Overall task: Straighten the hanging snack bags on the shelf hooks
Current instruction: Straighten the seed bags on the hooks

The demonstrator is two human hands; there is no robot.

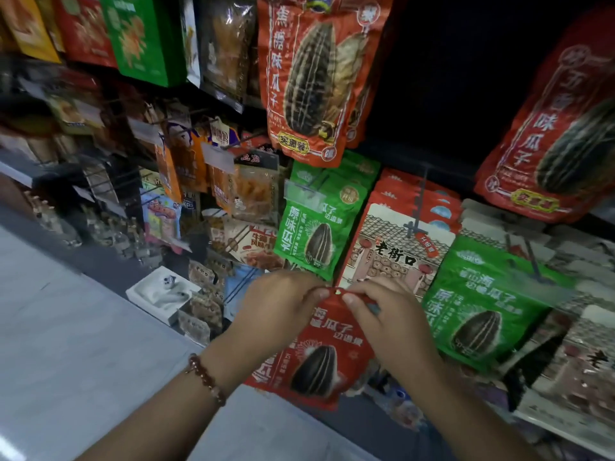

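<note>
A red sunflower-seed bag hangs low in the middle of the rack. My left hand pinches its top edge from the left, and my right hand pinches the same edge from the right, beside the small hang hole. The bag tilts slightly. Whether a hook passes through the hole, I cannot tell. Behind it hang a beige street-picture bag and two green seed bags. A bead bracelet sits on my left wrist.
Large red seed bags hang above. Bare wire hooks jut out over the beige bags. Mixed small snack packs crowd the left rack. A white box sits low, beside the grey floor.
</note>
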